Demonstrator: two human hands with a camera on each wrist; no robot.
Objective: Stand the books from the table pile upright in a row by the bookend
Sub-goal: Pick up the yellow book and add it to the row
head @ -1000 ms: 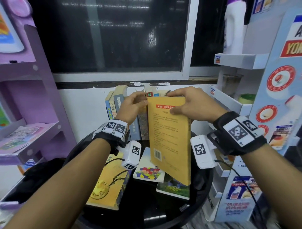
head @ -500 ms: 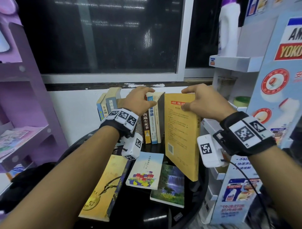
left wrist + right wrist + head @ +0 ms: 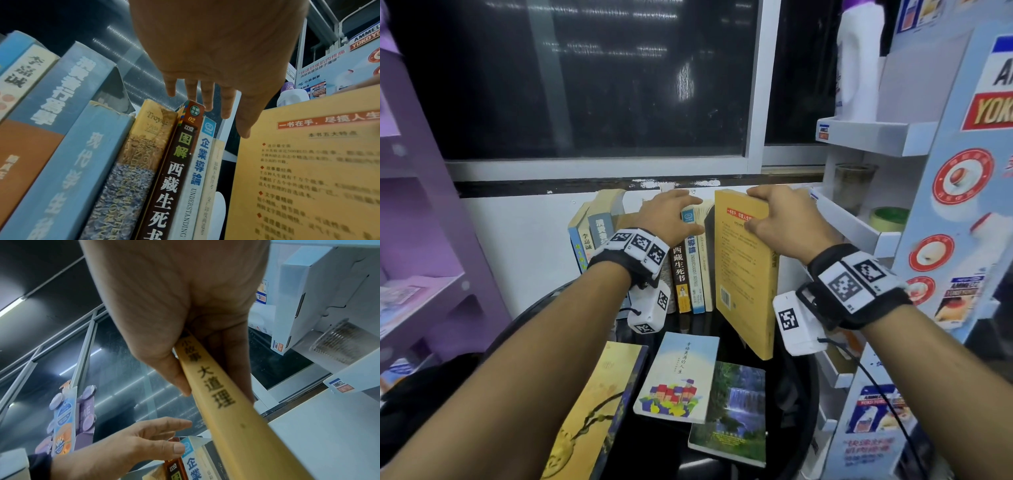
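A row of upright books (image 3: 688,267) stands at the back of the round black table (image 3: 801,394). My left hand (image 3: 674,216) lies over their tops with its fingers (image 3: 205,97) straight and its thumb by a blue spine. My right hand (image 3: 755,212) grips the top of a yellow book (image 3: 746,274), thumb on the back cover and fingers behind. The book stands upright at the row's right end, with a narrow gap to the last book. Three books lie flat in front: a yellow one (image 3: 592,411), a white-blue one (image 3: 678,373) and a green waterfall one (image 3: 732,411). I cannot make out a bookend.
A purple shelf unit (image 3: 431,291) stands on the left. A white display rack (image 3: 859,233) crowds the table's right side, holding a tape roll (image 3: 887,219) and a white bottle (image 3: 859,68). A wall and a dark window are right behind the row.
My right hand has carried the yellow book back and to the right, to the row's right end. My left hand has moved up onto the tops of the standing books.
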